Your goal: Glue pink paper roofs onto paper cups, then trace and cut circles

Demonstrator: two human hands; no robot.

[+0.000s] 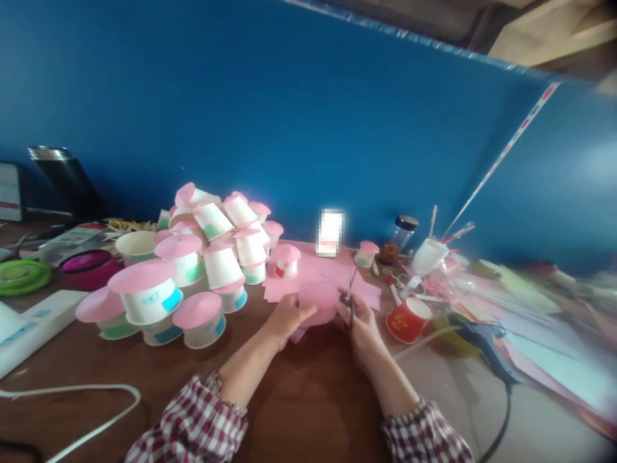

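A rounded piece of pink paper (318, 299) is held above the table's middle. My left hand (288, 318) pinches its left edge between thumb and fingers. At the right edge, my right hand (362, 323) is closed around a pair of scissors (350, 307), blades pointing up and away; its fingertips are close to the paper, and I cannot tell whether they touch it. Beneath and behind lie pink paper sheets (337, 260). Just beyond my left hand stands a small paper cup (288, 267) with a pink paper top.
Paper cups with pink tops (212, 257) are piled at left. A red paper cup (409, 321), a glue gun (496, 344) and a white cup of sticks (429, 256) stand or lie at right. A power strip (41, 321) is far left; a blue partition (289, 116) rises behind.
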